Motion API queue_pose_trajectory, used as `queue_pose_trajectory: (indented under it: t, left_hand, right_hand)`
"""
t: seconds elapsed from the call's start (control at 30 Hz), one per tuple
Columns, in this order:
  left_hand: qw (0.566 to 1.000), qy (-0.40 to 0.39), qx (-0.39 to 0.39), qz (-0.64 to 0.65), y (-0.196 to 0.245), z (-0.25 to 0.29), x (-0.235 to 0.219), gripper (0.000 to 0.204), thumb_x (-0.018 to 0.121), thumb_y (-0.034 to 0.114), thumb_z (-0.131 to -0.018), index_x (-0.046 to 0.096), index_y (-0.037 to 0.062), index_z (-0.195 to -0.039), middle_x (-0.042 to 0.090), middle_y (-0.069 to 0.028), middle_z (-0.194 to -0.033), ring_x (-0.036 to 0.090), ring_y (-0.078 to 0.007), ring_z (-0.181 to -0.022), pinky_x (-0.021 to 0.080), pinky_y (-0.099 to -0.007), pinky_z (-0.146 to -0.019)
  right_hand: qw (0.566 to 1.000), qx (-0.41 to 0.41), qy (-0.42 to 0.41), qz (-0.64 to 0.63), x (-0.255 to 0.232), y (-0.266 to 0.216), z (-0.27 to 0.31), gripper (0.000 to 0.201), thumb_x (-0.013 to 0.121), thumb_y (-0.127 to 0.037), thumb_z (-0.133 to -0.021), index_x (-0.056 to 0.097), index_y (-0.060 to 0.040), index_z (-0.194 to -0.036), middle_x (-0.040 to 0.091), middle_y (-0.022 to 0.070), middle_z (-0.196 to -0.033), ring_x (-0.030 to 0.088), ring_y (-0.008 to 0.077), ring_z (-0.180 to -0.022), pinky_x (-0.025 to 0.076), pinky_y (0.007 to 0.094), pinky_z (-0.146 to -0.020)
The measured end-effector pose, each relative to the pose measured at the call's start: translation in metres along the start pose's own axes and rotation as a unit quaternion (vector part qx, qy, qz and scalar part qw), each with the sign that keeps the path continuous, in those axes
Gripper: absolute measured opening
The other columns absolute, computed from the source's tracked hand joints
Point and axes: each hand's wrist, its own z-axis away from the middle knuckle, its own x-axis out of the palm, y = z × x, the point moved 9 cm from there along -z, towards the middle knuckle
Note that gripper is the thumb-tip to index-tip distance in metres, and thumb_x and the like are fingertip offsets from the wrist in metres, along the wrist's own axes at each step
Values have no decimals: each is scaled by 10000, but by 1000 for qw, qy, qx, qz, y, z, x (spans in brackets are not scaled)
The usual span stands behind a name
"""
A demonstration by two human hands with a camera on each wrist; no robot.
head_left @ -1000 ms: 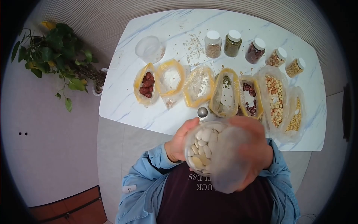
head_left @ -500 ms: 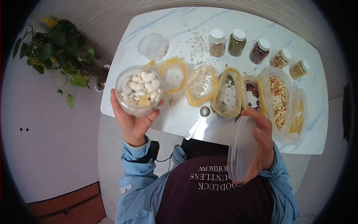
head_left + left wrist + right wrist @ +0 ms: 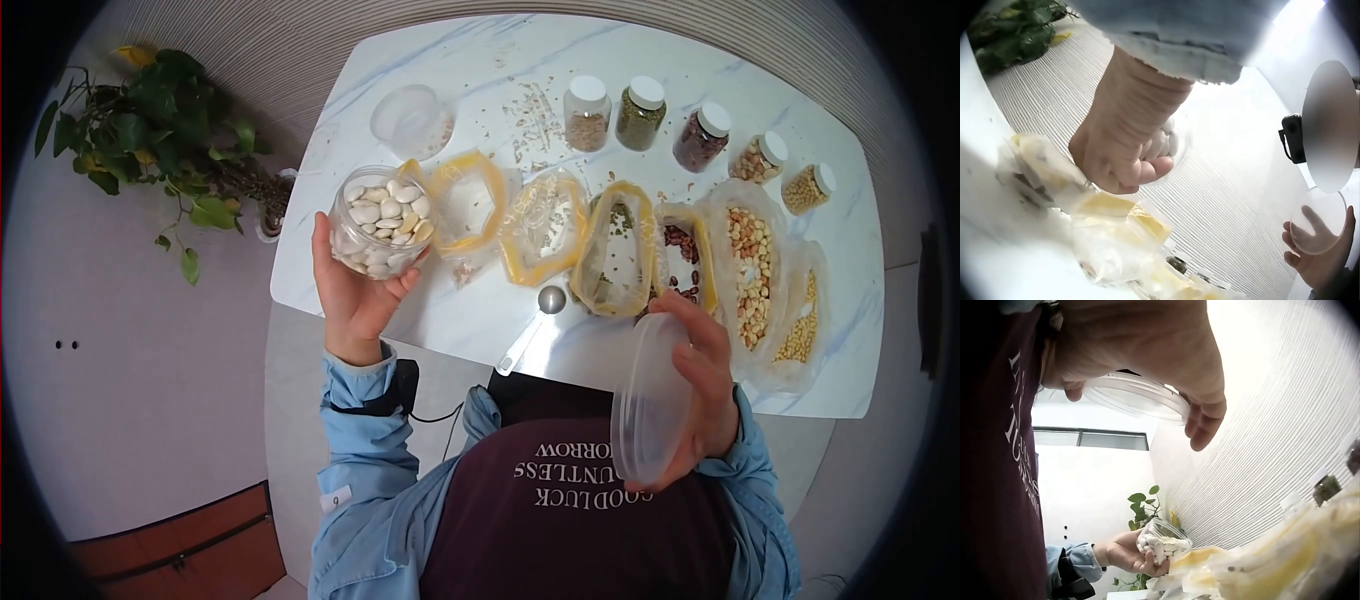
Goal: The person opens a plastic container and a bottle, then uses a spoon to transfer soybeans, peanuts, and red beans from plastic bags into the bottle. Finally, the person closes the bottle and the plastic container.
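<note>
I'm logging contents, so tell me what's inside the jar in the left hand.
The clear jar holds white beans, a few yellowish ones among them. Beans deeper in the middle are covered by those on top.

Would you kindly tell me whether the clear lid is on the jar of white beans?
No, the left hand holds the jar of white beans uncovered, while the right hand holds the clear lid apart.
</note>
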Motion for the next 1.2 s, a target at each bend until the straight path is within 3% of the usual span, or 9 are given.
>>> queue_pose_trajectory:
  t: [0.17,0.27,0.37,0.47,1.2]
  left_hand:
    - [999,2,5,-35,2,-3,2,751,359,668,-868,416,93,-1346,541,-153,-1248,617,-327,-984,569,-359,-648]
    - [1000,20,-8,-5,2,-4,-6,767,359,681,-859,369,124,-1387,498,-169,-1302,593,-391,-1015,569,-379,-654]
    - [999,29,-12,-13,1,-5,-9,782,362,685,-856,370,107,-1384,500,-180,-1296,594,-394,-1012,571,-376,-659]
    - [998,50,1,-43,1,-2,-6,775,386,672,-857,420,65,-1338,564,-160,-1216,626,-302,-971,570,-356,-641]
    - [994,72,20,-77,3,-1,-3,676,448,582,-895,382,73,-1334,540,-132,-1246,591,-271,-1076,574,-411,-743]
  right_hand:
    - [1000,0,-3,9,-2,-2,-3,1003,806,-574,-563,383,-77,-1325,361,342,-1311,474,452,-1142,414,488,-915]
    - [1000,3,4,0,-2,-1,-2,999,814,-559,-558,388,-76,-1322,363,341,-1311,480,452,-1136,418,487,-909]
    - [1000,0,2,6,-3,-3,-5,996,818,-550,-556,391,-75,-1320,363,340,-1311,482,453,-1134,422,485,-906]
    - [1000,4,-3,4,-2,-3,-4,1002,824,-544,-550,390,-76,-1322,364,338,-1311,476,457,-1143,424,485,-905]
    - [1000,0,5,-12,-1,1,-1,997,824,-553,-545,423,-56,-1311,363,341,-1320,470,438,-1158,422,464,-914]
